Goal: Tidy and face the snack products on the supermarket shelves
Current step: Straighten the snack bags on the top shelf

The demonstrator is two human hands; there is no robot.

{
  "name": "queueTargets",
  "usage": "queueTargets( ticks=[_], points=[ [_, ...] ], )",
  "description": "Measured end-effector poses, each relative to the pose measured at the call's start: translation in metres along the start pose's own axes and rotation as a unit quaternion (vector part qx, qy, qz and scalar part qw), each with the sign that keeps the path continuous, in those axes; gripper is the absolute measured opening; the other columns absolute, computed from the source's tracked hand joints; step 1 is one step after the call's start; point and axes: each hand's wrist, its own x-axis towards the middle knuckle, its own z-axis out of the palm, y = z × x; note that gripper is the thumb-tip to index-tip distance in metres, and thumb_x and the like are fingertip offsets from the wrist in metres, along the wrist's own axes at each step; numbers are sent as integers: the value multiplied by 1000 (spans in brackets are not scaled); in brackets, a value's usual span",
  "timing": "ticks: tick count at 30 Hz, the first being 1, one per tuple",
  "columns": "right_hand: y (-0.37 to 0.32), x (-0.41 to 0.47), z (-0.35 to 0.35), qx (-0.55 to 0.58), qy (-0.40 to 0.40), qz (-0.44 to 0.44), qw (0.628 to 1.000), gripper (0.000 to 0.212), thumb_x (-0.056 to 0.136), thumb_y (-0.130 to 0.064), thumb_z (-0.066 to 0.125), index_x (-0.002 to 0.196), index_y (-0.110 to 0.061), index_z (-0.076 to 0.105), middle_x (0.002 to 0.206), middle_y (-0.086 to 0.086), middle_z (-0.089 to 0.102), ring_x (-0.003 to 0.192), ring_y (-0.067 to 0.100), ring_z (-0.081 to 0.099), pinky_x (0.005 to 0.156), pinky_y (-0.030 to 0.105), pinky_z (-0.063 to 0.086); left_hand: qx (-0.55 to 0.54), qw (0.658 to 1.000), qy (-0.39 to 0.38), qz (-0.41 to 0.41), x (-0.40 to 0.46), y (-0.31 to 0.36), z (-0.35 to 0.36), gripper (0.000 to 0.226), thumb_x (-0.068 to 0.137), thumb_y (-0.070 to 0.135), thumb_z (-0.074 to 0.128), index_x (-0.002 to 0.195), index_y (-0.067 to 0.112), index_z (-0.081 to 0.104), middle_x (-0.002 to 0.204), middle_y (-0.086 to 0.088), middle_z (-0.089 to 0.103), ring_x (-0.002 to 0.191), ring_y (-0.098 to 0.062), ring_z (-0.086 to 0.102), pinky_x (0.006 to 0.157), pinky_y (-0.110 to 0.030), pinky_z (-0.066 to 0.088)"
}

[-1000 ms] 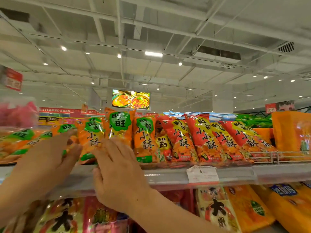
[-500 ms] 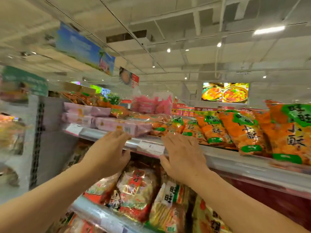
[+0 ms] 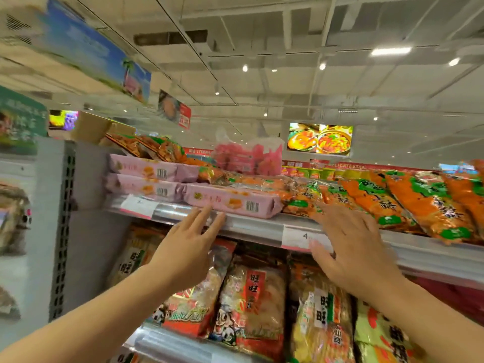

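Note:
Pink snack packs lie flat on the top shelf (image 3: 251, 227); the nearest pink pack (image 3: 230, 201) sticks out over the shelf's front rail. My left hand (image 3: 188, 247) reaches up with straight fingers, its fingertips just below that pack at the rail. Orange bags with green labels (image 3: 408, 203) lie in a leaning row to the right. In front of the rail, over the price tag (image 3: 298, 237) and below the leftmost orange bags, is my right hand (image 3: 353, 244), fingers spread. Neither hand holds anything.
A grey perforated shelf upright (image 3: 62, 231) stands at the left. Rice cracker bags (image 3: 251, 297) fill the shelf below. A clear bag of pink items (image 3: 248, 157) and cardboard boxes (image 3: 91, 127) sit behind the top-shelf packs. Signs hang overhead.
The view has swung left from the orange bags to the pink packs. Both hands moved left along the top shelf, and the fingers of both have straightened.

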Motion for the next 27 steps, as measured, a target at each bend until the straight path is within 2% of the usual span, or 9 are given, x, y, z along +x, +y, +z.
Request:
queueTargets(
  ticks=[4,6,8,10,14,16,19,23,27],
  points=[
    [-57,51,0,51,35,-55,997,50,92,-49,40,134,-26,51,145,-3,46,136,20,36,111,35,17,5,999,6,41,-4,-13,0,83,91,29,43,151,30,-15,162,-2,-11,148,-25,-9,118,-43,10],
    [-88,82,3,79,39,-77,993,49,93,-48,42,135,-25,50,143,-3,48,134,20,39,110,40,26,12,997,30,72,-4,-26,-6,74,89,32,41,153,28,2,161,-4,8,147,-26,11,115,-44,20],
    [-115,113,8,93,18,-93,991,48,95,-47,41,137,-24,48,140,-3,50,129,21,42,107,40,33,22,994,63,81,-4,-46,-15,66,82,34,43,145,21,33,146,-7,41,131,-29,42,102,-43,39],
    [-138,137,16,88,4,-108,990,47,95,-47,40,136,-25,46,135,-3,51,124,23,45,101,40,38,27,994,89,56,-1,-71,-17,64,73,31,54,135,18,48,134,-9,54,118,-30,55,91,-42,49],
    [-171,163,27,51,-46,-101,993,41,97,-49,33,127,-25,47,120,3,60,101,26,56,76,38,43,63,996,54,41,4,-117,-9,78,75,30,63,147,19,35,148,-11,37,131,-32,43,100,-42,43],
    [-177,168,29,14,-61,-100,993,34,98,-49,28,112,-25,48,111,5,63,87,27,54,62,35,34,91,991,60,84,4,-131,-8,73,64,33,73,133,20,55,131,-9,55,112,-29,60,83,-38,53],
    [-183,184,23,2,-73,-96,993,28,97,-48,30,93,-28,49,106,6,63,88,28,57,62,34,34,63,981,99,155,12,-149,-13,50,69,31,60,120,27,63,115,0,63,95,-21,64,74,-33,54],
    [-191,235,14,22,-68,-40,997,39,93,-48,40,66,-20,42,72,0,51,70,22,49,58,31,38,-73,966,185,162,42,-181,-42,28,85,23,53,109,26,66,100,7,67,86,-18,63,65,-36,54],
    [-228,291,27,203,-25,16,979,33,92,-42,47,85,-13,63,85,7,66,77,25,58,54,25,36,-111,952,281,54,99,-235,-80,24,89,16,55,110,21,65,102,2,66,86,-19,61,66,-31,46]
  ],
)
